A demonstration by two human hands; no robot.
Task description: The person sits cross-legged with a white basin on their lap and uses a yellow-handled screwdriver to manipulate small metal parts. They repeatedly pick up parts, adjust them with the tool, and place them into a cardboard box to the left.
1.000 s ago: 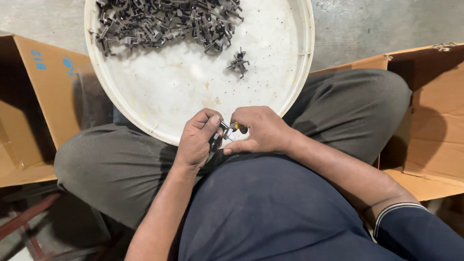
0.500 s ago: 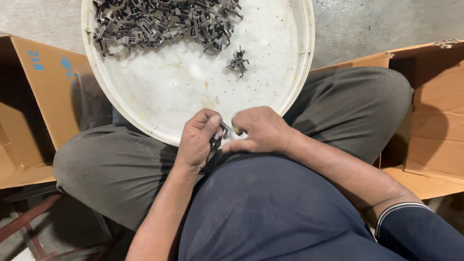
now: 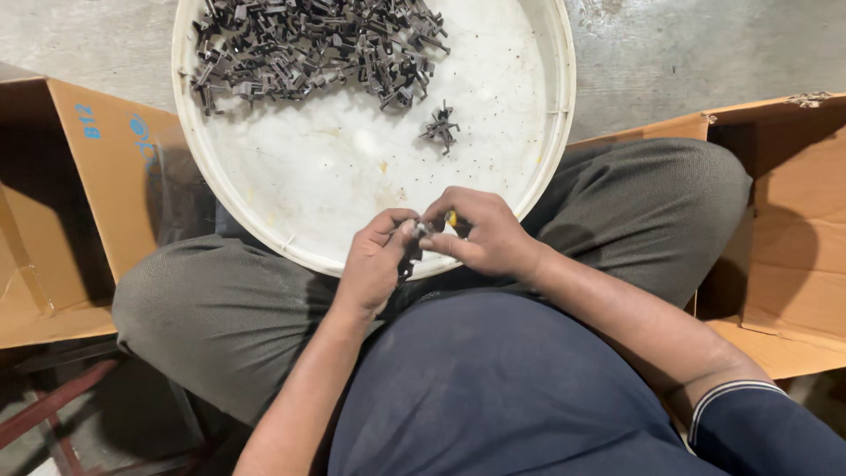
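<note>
Far left, an open cardboard box (image 3: 79,203). Upper centre, a white round tray (image 3: 352,176) with a heap of dark metal clips (image 3: 308,48) and one stray cluster (image 3: 439,126). Lower centre, my left hand (image 3: 374,264) and right hand (image 3: 480,234) both pinch shut on one small dark clip (image 3: 411,251) at the tray's near rim. I judge it light, stiff, sharp-edged; best held by its flat sides. Right, another box (image 3: 784,220).

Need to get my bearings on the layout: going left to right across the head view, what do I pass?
Open cardboard box on the left → left hand → small dark part pinched between the hands → right hand → open cardboard box on the right.
</note>
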